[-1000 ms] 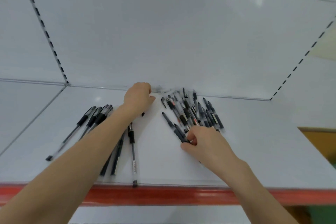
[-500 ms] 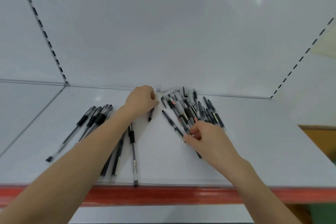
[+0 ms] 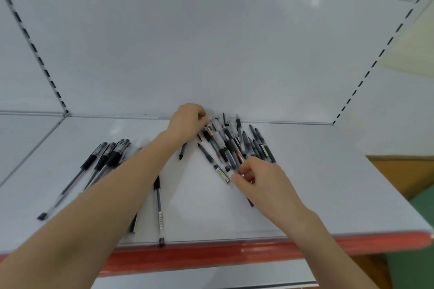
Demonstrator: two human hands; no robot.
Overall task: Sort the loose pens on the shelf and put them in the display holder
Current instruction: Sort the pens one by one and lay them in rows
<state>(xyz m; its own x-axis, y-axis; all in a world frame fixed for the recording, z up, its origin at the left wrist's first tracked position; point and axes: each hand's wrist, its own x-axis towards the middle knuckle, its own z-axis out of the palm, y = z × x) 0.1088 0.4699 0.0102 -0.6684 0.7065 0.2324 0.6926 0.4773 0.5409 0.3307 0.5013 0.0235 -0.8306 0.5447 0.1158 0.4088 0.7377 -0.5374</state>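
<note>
A loose pile of several black and clear pens point(image 3: 234, 143) lies fanned out at the back middle of the white shelf point(image 3: 317, 183). My left hand point(image 3: 187, 122) reaches to the pile's back left corner with its fingers curled against the pen ends; whether it grips one is hidden. My right hand point(image 3: 258, 178) is at the pile's near edge, thumb and fingers pinched on pen ends, and a dark pen tip point(image 3: 250, 202) sticks out under the palm. A short black pen point(image 3: 182, 150) lies alone below my left hand. No display holder is in view.
A sorted row of black-grip pens point(image 3: 105, 157) lies at the left of the shelf. More pens, one of them long point(image 3: 159, 206), lie under my left forearm near the red front edge point(image 3: 211, 258). Slotted uprights stand at both back corners.
My left hand slid right along the back wall to the pile, leaving a short pen behind it. My right hand moved up and into the pile's near edge.
</note>
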